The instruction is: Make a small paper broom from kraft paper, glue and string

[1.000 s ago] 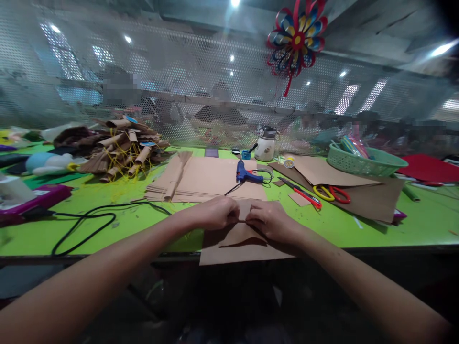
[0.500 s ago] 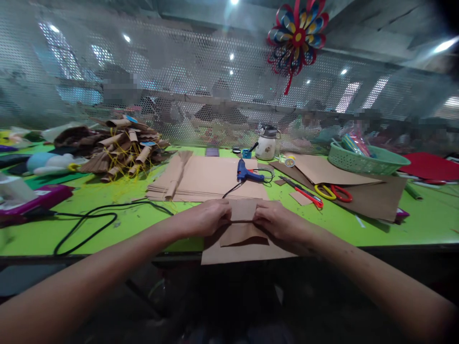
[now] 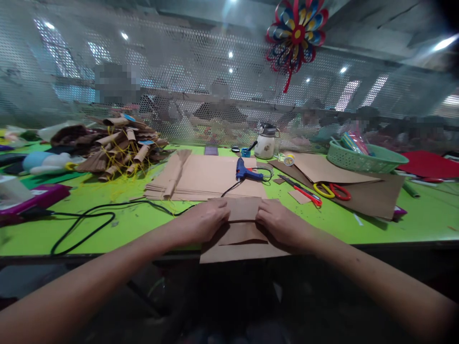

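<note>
At the table's front edge, a folded piece of brown paper [image 3: 244, 209] is pinched on both sides. My left hand [image 3: 210, 219] is closed on its left side, and my right hand [image 3: 278, 220] is closed on its right side. The thumbs are mostly hidden. Below the fold, the paper's lower flap hangs toward me. Underneath lies a larger brown paper sheet [image 3: 222, 255], jutting past the table edge. Just beyond my hands, a stack of brown paper [image 3: 215, 174] bears a blue glue gun [image 3: 247, 171].
A heap of rolled brown paper pieces with yellow string [image 3: 125, 148] lies left. Black cable [image 3: 96, 208] loops nearby. Right are a red cutter [image 3: 308, 195], scissors with yellow and red handles [image 3: 339, 192], and a green basket [image 3: 366, 160]. A white bottle [image 3: 265, 145] stands behind.
Both hands keep hold of the folded paper; my right hand has shifted slightly right, leaving a little more paper between them. The view has shifted slightly.
</note>
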`<act>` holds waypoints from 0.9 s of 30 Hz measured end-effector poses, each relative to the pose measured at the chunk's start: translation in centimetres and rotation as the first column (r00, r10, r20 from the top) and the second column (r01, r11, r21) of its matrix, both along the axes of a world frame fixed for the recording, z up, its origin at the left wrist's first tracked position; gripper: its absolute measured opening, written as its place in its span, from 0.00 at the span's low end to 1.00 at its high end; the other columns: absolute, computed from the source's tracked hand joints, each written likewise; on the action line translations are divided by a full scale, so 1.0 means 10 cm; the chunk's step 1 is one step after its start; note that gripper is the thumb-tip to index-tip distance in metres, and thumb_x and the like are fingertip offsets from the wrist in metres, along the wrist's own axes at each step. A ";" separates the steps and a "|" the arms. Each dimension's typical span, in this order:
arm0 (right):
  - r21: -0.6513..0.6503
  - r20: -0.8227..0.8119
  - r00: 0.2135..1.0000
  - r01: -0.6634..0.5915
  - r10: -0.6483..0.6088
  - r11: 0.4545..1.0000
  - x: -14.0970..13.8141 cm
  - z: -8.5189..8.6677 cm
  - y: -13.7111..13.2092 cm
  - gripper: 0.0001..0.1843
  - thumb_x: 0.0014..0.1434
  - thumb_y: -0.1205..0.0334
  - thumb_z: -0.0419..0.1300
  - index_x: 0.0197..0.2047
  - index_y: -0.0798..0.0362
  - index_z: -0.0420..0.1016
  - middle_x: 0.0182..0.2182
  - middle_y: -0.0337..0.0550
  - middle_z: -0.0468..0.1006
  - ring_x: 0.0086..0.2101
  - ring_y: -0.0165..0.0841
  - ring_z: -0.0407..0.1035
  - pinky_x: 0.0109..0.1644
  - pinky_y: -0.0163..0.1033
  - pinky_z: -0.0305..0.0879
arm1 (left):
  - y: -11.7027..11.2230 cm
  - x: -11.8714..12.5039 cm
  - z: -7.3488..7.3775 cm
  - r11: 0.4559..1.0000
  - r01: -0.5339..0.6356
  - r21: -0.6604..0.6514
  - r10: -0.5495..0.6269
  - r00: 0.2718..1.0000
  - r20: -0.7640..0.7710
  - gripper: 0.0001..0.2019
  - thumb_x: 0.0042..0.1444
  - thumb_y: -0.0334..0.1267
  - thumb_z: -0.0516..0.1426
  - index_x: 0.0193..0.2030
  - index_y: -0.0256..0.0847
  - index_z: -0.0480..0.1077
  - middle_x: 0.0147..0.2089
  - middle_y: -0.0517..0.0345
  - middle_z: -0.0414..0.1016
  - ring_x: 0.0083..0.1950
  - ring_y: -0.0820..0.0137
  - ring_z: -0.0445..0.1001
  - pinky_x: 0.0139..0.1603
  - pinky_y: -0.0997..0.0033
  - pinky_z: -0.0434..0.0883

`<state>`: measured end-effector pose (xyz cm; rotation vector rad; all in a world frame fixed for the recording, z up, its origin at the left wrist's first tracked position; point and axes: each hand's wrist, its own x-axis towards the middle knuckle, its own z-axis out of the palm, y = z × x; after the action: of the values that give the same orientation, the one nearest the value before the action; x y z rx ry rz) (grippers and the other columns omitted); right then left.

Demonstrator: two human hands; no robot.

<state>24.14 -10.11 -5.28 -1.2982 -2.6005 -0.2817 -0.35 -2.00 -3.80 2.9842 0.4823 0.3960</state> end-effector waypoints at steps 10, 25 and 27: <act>0.071 0.333 0.942 -0.065 0.038 0.995 -0.15 0.16 -0.09 0.10 0.64 0.68 0.50 0.35 0.59 0.72 0.32 0.52 0.72 0.35 0.43 0.62 0.37 0.44 0.56 | -0.25 0.02 0.07 0.931 0.061 0.361 -0.005 0.988 -0.154 0.07 0.59 0.25 0.52 0.38 0.35 0.71 0.40 0.47 0.72 0.40 0.62 0.70 0.41 0.64 0.68; 0.168 0.434 0.901 -0.094 0.012 0.981 -0.17 0.06 -0.15 0.10 0.62 0.71 0.55 0.33 0.61 0.77 0.30 0.52 0.73 0.34 0.42 0.64 0.34 0.44 0.60 | 0.00 0.05 0.31 0.999 -0.043 -0.017 0.039 0.974 -0.225 0.13 0.60 0.34 0.53 0.27 0.37 0.74 0.32 0.51 0.76 0.34 0.68 0.71 0.36 0.71 0.65; 0.174 0.420 0.908 -0.086 0.005 0.981 -0.15 0.03 -0.15 0.10 0.62 0.72 0.54 0.34 0.62 0.77 0.30 0.52 0.72 0.34 0.43 0.64 0.36 0.45 0.62 | 0.12 0.16 0.31 0.989 -0.136 -0.049 0.124 0.974 -0.190 0.16 0.61 0.39 0.51 0.28 0.37 0.75 0.31 0.52 0.77 0.29 0.70 0.70 0.32 0.72 0.63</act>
<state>22.64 -11.59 -5.03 -1.2156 -2.8496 -0.8653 1.30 -0.78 -0.72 2.9522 0.6971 0.1070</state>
